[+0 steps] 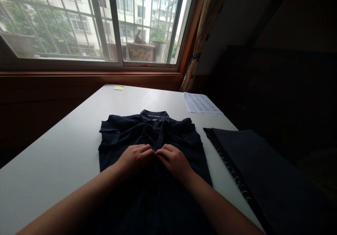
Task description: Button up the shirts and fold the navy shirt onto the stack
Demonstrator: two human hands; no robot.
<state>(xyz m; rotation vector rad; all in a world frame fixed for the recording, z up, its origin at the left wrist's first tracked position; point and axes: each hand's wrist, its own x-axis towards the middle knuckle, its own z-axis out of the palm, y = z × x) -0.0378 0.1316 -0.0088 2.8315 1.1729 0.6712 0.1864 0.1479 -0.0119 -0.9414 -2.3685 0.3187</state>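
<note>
A dark navy shirt (pixel 181 133) lies front up on the white table, its collar (pixel 147 115) toward the window and its sleeves tucked in or out of sight. Both hands meet at the middle of the front, on the button strip. My left hand (pixel 138 156) is closed, with its fingertips pinching the cloth there. Right beside it, my right hand (pixel 171 158) pinches the same strip, fingertips nearly touching the left ones. Any button between the fingers is hidden. The cloth bunches into folds just above the hands, and its lower part fades into shadow.
The white table (pixel 52 158) reaches to the window wall. Near its far edge sit a yellow sticky note (pixel 118 87) and printed sheets (pixel 201 103). Dark folded trousers or similar cloth (pixel 252 161) lie along the right edge. A tied curtain (pixel 196 52) hangs beside the window.
</note>
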